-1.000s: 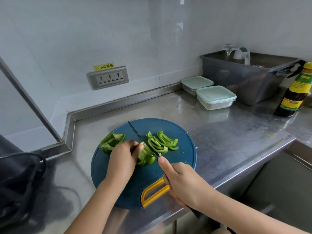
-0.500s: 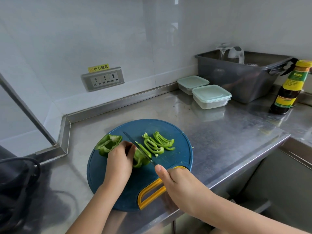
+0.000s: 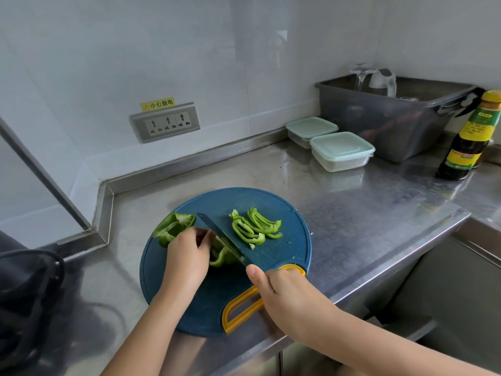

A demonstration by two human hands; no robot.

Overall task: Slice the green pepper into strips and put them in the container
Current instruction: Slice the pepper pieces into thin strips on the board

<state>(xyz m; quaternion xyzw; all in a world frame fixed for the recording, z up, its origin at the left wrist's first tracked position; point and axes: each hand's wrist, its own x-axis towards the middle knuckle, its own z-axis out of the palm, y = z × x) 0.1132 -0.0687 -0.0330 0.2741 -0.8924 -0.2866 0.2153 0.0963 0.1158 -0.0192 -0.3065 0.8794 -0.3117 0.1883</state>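
A round blue cutting board [image 3: 271, 202] with a yellow handle lies on the steel counter. My left hand [image 3: 187, 256] presses down a green pepper piece [image 3: 221, 256] near the board's middle. My right hand [image 3: 284, 291] grips a knife [image 3: 221, 238] whose blade rests against that piece on its right side. Several cut pepper strips [image 3: 254, 229] lie to the right of the blade. Another pepper half [image 3: 173, 226] sits at the board's left edge. Two lidded clear containers [image 3: 341, 150] stand at the back right.
A grey tub [image 3: 393, 123] with a glass and a jug stands at the back right, a dark sauce bottle [image 3: 469, 139] beside it. A wall socket [image 3: 165, 122] sits behind the board. A dark object with cables [image 3: 24, 294] lies at the left. The counter edge drops off at the right.
The knife has shifted left along the held pepper piece, away from the cut strips. My left hand's fingers have drawn back a little. The view has drifted slightly.
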